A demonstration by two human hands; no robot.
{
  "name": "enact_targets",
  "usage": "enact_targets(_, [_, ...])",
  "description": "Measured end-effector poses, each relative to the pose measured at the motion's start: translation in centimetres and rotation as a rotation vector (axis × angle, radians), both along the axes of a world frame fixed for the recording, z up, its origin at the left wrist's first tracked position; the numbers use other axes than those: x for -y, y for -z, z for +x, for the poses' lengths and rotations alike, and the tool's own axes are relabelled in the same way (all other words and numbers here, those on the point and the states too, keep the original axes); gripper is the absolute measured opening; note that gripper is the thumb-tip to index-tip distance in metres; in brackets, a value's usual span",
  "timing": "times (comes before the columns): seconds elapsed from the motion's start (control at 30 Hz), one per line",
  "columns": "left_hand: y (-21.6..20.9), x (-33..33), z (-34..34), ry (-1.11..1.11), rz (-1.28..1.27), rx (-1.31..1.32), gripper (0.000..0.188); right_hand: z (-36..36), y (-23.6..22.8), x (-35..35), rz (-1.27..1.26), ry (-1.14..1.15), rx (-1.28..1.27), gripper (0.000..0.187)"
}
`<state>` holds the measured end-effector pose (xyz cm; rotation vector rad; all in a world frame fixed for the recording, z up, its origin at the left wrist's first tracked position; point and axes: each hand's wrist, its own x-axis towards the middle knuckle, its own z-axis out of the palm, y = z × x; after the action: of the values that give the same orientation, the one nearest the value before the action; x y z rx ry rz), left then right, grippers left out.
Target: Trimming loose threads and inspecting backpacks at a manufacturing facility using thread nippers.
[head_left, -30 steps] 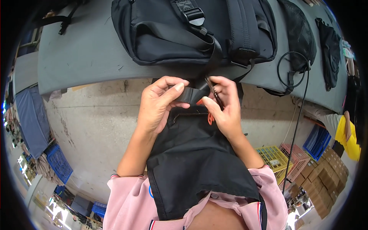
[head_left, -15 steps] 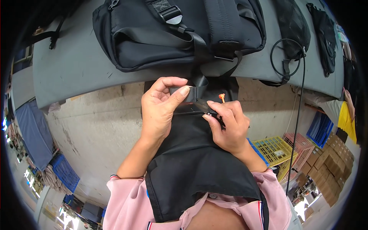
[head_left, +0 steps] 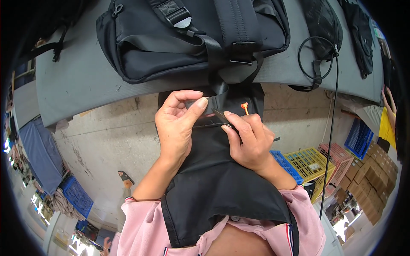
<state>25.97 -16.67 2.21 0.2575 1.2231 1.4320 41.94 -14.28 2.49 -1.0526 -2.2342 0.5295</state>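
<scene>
My left hand (head_left: 178, 123) pinches a black webbing strap (head_left: 212, 104) that hangs down from a black backpack (head_left: 192, 38) lying on the grey table (head_left: 77, 81). My right hand (head_left: 247, 141) grips a small dark tool (head_left: 222, 116) with an orange tip (head_left: 244, 105) and presses it against the strap end. Both hands meet just below the table's front edge, over a black apron (head_left: 213, 183) that I wear. What sits under my right fingers is hidden.
More black bags (head_left: 324, 25) and a looped black cord (head_left: 316, 55) lie on the table at the right. Below are a concrete floor (head_left: 94, 145), blue, yellow and pink crates (head_left: 316, 160), cardboard boxes (head_left: 376, 170) and a person's arm in yellow (head_left: 386, 123) at far right.
Both hands have shifted slightly lower and closer together on the strap. My right hand has turned the tool down against the strap end, and the view has tilted a little.
</scene>
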Motion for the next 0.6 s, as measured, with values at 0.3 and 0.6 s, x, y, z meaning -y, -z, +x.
enact_targets(0.3, [-0.1,-0.1,-0.7,-0.026,0.014,0.006,0.017,-0.3,-0.6,-0.2,-0.067,0.005,-0.088,0.035])
enact_targets(0.6, [0.4,1.2,-2.7,0.239,-0.004,0.097,0.025,-0.7,-0.4,-2.1,-0.189,-0.007,-0.181,0.029])
